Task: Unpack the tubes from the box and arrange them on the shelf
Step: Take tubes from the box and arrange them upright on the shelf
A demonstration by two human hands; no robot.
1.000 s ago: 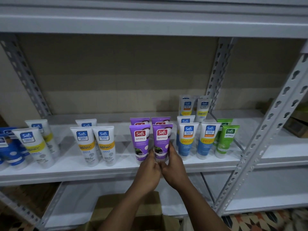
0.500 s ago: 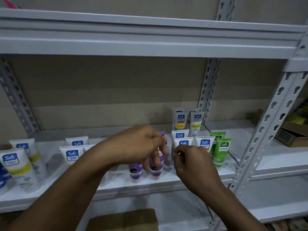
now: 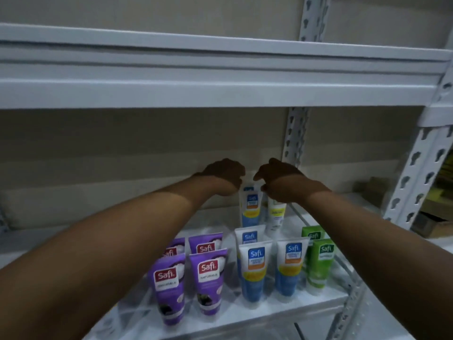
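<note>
1. Both arms stretched deep into the white metal shelf (image 3: 220, 322), over the front rows, toward the two rear tubes that stand upright near the back wall.
2. Left hand (image 3: 224, 176) curled over the top of the rear white-and-blue plastic tube with a yellow band (image 3: 251, 207), fingers hooked downward; firm pinch or mere touch: cannot tell.
3. Right hand (image 3: 279, 185) cupped over the top of the rear white tube with a yellow label (image 3: 276, 214), fingers bent, thumb just beside the other tube; actual grip hidden.
4. Probably reaching in to straighten or shift this back pair so it lines up with its column.
5. Front rows grouped by colour, caps down, labels outward: four purple tubes (image 3: 207, 278), three blue-and-white tubes (image 3: 255, 268), two green tubes (image 3: 321, 263), likely for neat display.
6. No box in view.
</note>
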